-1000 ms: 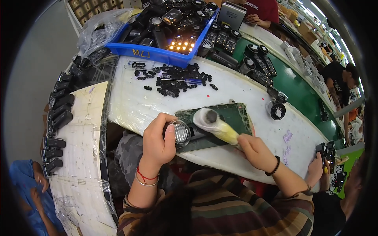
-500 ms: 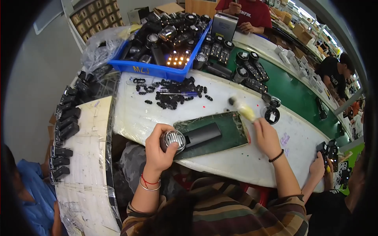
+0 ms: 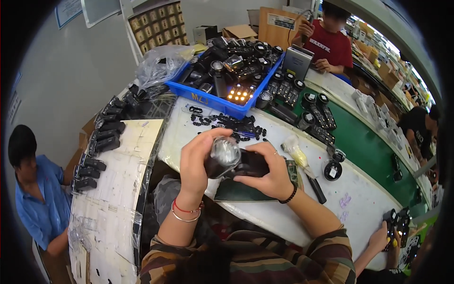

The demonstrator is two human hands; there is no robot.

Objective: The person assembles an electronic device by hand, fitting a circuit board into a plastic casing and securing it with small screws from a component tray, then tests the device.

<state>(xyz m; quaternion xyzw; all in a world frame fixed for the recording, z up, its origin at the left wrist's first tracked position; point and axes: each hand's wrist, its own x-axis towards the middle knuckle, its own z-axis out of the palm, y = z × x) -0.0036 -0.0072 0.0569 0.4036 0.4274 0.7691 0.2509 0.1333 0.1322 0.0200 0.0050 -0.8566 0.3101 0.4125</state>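
Both hands up off counter (image 3: 198,137), gripping same black flashlight (image 3: 236,161). Left hand (image 3: 201,163) curled round lens end, right hand (image 3: 267,173) closed on body. Flashlight held above dark green mat (image 3: 236,191). Yellowish cloth (image 3: 295,151) just right, blue bin (image 3: 222,102) farther back.

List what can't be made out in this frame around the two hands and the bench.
- Black flashlight, head view: its body is mostly covered by the left hand and right hand.
- Green mat: largely hidden beneath both hands.
- Small black parts on the white table: too small to identify.
- Blue bin contents: a jumble, single items unclear.
- Co-worker's hand at the lower right: bent by the fisheye rim.
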